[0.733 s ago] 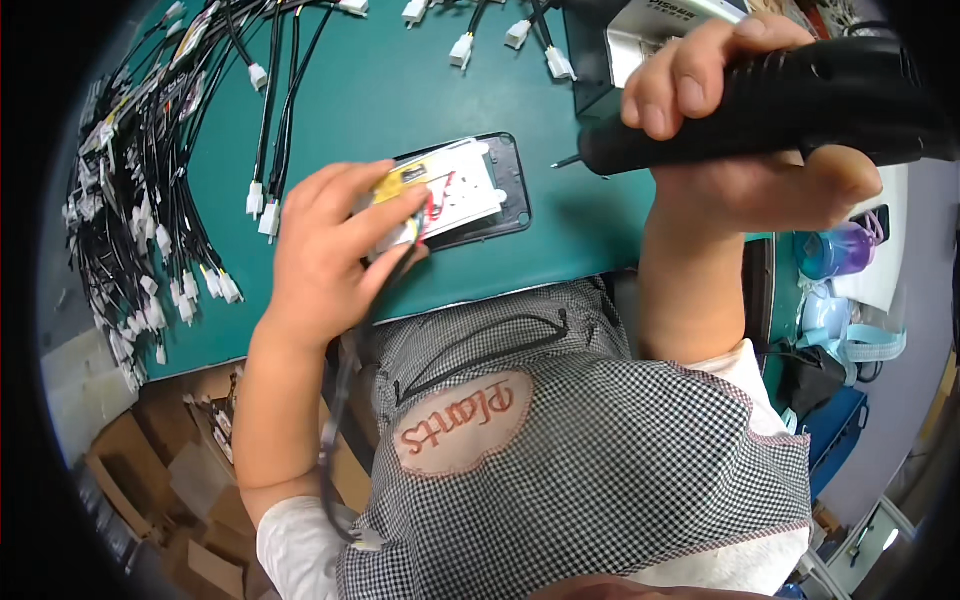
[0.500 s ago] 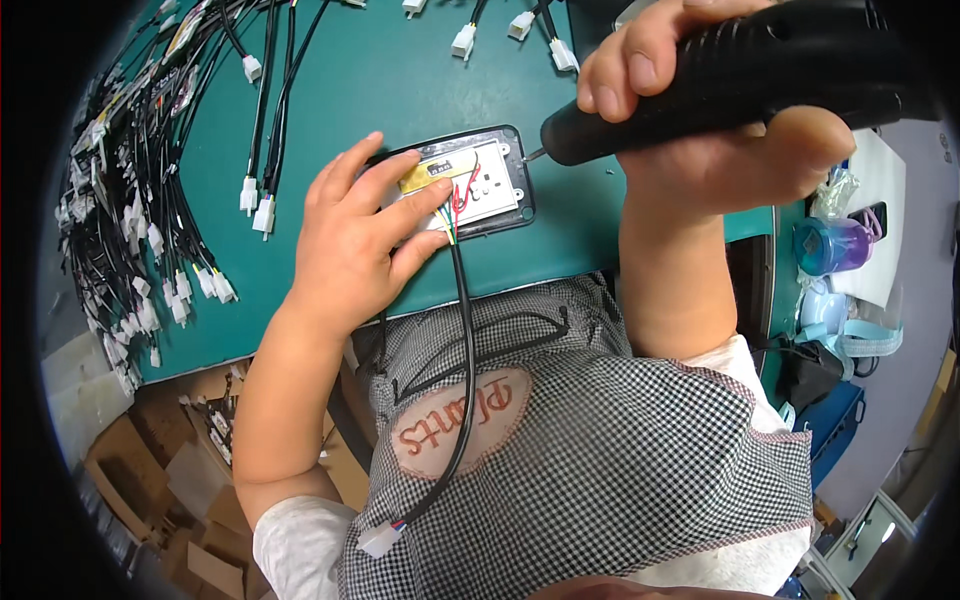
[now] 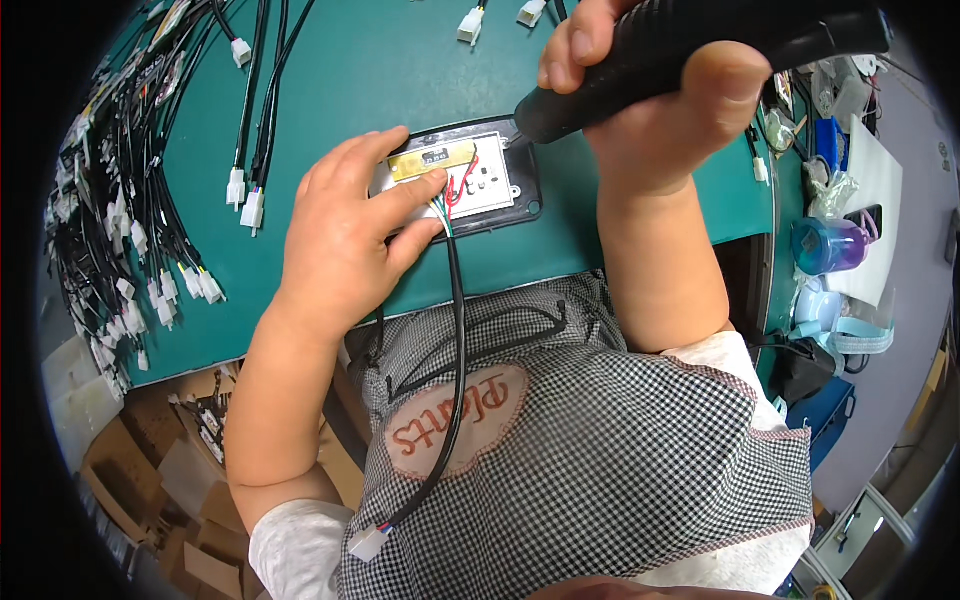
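Note:
A shallow black plastic housing (image 3: 526, 190) lies on the green table, with a white circuit board (image 3: 487, 198) inside it. The board carries a yellow strip-like part (image 3: 430, 160) and thin coloured wires. My left hand (image 3: 345, 235) rests over the housing's left end, its fingers closed about it and its index finger pressing by the wires. My right hand (image 3: 645, 125) grips a black electric screwdriver (image 3: 625, 85), its nose over the board's upper right corner; its bit is mostly hidden. A black cable (image 3: 458, 320) runs from the board over my apron to a white connector (image 3: 369, 543).
A heap of black cables with white connectors (image 3: 120, 260) covers the table's left side. Several more connectors (image 3: 470, 26) lie at the far edge. On the right stand a blue-purple cup (image 3: 830, 246) and a phone (image 3: 868, 218). Cardboard boxes (image 3: 125, 470) sit below left.
The screwdriver has moved left, from just beside the housing to over the board's upper right corner. My left hand stays on the housing, and the view has shifted slightly.

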Demonstrator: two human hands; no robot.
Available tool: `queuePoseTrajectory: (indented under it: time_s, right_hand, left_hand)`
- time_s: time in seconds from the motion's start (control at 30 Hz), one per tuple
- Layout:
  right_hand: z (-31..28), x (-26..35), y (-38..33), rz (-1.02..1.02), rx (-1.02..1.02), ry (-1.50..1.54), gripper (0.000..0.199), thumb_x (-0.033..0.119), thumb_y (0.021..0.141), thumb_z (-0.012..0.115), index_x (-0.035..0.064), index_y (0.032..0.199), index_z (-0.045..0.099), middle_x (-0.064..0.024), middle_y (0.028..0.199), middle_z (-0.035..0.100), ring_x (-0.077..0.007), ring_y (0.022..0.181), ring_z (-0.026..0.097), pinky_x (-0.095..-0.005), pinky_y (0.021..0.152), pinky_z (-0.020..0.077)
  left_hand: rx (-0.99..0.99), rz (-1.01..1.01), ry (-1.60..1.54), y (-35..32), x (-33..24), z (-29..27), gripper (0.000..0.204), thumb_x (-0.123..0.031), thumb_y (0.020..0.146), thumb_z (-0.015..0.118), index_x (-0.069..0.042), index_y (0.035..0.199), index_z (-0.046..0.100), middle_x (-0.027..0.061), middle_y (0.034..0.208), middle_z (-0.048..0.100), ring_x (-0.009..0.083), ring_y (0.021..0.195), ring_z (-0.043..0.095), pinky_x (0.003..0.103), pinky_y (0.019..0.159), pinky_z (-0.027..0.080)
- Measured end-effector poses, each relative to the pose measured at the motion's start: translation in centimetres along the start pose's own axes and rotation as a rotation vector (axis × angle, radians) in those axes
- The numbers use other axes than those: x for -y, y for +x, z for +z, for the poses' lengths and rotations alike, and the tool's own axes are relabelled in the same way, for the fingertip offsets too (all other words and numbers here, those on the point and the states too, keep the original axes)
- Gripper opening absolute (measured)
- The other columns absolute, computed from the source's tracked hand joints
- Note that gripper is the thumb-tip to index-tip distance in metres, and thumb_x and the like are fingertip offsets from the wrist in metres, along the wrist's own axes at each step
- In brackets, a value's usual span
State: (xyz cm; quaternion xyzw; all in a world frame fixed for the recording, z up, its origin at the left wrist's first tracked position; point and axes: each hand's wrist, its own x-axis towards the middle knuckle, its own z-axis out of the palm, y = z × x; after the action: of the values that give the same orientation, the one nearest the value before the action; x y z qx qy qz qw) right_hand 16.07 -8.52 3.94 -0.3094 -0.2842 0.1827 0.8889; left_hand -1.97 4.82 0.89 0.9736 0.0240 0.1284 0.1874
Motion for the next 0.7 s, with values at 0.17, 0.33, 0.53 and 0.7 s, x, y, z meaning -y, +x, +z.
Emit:
queuePoseTrajectory:
  time_s: [0.17,0.33,0.53,0.7]
  right_hand:
    - [-0.9,-1.0,0.0,-0.024,0.222,-0.101,0.082,0.058,0.061,0.087,0.0001,0.107,0.052,-0.0090,0.067,0.055,-0.0187,0.057,0.057,-0.0271,0.051,0.0480]
    - [-1.9,-1.6,-0.4,-0.029,0.392,-0.303,0.075,0.062,0.072,0.077,0.0006,0.108,0.053,-0.0083,0.070,0.056,-0.0183,0.056,0.057,-0.0288,0.050,0.0485]
    - [-2.7,-0.2,-0.9,-0.062,0.158,-0.311,0.074,0.066,0.077,0.069,0.0047,0.114,0.052,-0.0110,0.074,0.058,-0.0215,0.058,0.056,-0.0337,0.055,0.0492]
    - [-5.9,5.5,1.7,-0.316,0.217,-0.293,0.079,0.081,0.078,0.052,0.0087,0.111,0.056,-0.0086,0.074,0.058,-0.0227,0.057,0.058,-0.0360,0.053,0.0504]
  left_hand:
    - [-0.008,0.014,-0.004,-0.1,0.1,0.1,0.045,-0.014,0.066,0.081,-0.016,0.111,0.072,0.0142,0.130,0.057,0.0355,0.117,0.054,0.045,0.098,0.045]
    - [-0.025,0.011,-0.020,-0.2,0.0,0.2,0.045,-0.014,0.067,0.081,-0.017,0.111,0.072,0.0153,0.129,0.058,0.0358,0.117,0.055,0.046,0.098,0.045]
    - [-0.049,0.007,0.000,0.0,-1.0,0.6,0.046,-0.017,0.067,0.080,-0.017,0.112,0.072,0.0168,0.128,0.058,0.0374,0.117,0.055,0.047,0.098,0.044]
    - [0.002,0.026,-0.012,0.7,-2.9,1.7,0.046,-0.019,0.067,0.080,-0.017,0.113,0.071,0.0167,0.131,0.057,0.0390,0.118,0.054,0.049,0.100,0.042]
